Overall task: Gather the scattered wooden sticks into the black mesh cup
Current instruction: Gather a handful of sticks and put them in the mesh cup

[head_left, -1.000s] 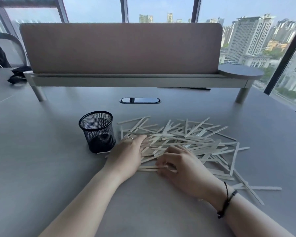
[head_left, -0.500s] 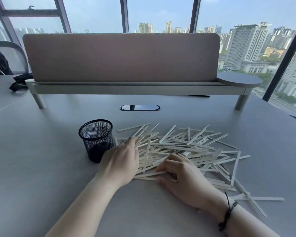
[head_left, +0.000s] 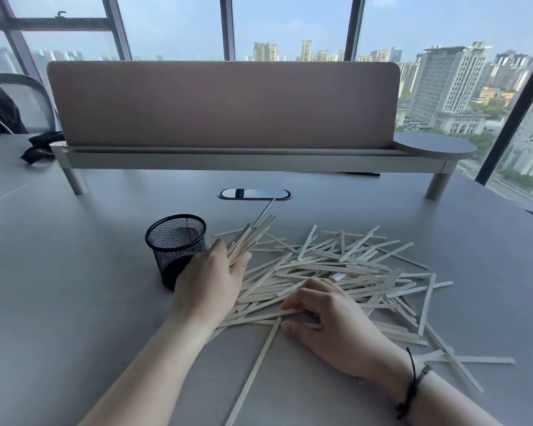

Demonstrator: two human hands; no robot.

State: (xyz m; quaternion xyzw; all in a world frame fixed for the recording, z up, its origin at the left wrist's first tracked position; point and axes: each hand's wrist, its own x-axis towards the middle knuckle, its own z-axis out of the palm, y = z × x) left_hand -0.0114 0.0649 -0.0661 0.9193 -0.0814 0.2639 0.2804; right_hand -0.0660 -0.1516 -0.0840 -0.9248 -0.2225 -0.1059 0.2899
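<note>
A black mesh cup stands upright on the grey table, left of a wide pile of pale wooden sticks. My left hand sits just right of the cup and grips a bundle of sticks that tilts up and away from me. My right hand lies curled on the near edge of the pile, fingertips pressing on a few flat sticks. One long stick lies loose toward me between my forearms.
A brown desk divider on a grey raised shelf crosses the back of the table. An oval cable port lies behind the pile. A black item and a chair are at the far left. Windows lie beyond.
My left hand has closed on a bundle of sticks and raised their far ends off the pile. My right hand stays on the pile's near edge. A long stick has slid toward me.
</note>
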